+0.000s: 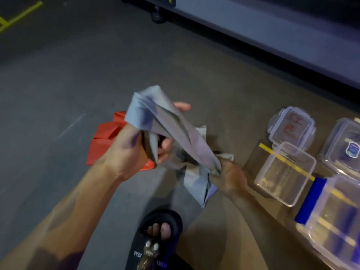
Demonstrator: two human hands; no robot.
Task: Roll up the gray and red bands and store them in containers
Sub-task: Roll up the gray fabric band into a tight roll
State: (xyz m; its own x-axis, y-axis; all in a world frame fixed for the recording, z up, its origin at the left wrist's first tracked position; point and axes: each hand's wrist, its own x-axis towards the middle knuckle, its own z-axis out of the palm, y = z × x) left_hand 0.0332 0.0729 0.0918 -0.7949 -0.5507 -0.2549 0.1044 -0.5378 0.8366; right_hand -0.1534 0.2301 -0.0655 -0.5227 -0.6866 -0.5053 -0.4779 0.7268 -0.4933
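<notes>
Both hands, left hand (pixel 134 151) and right hand (pixel 229 178), grip the crumpled, glossy gray band (pixel 175 129).

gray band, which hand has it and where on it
Both hands hold the gray band: the left hand grips its bunched upper end, the right hand pinches the lower end with its fingers.

A black slide sandal (pixel 155 238) with white lettering and a small charm on its strap sits at the bottom of the view on a gray floor (pixel 58 84). Far up and left of the sandal, yellow painted lines (pixel 21 14) cross the floor. Up and right of the sandal runs a pale, long base panel (pixel 272 30), with a black foot (pixel 158 16) under its left end.
</notes>
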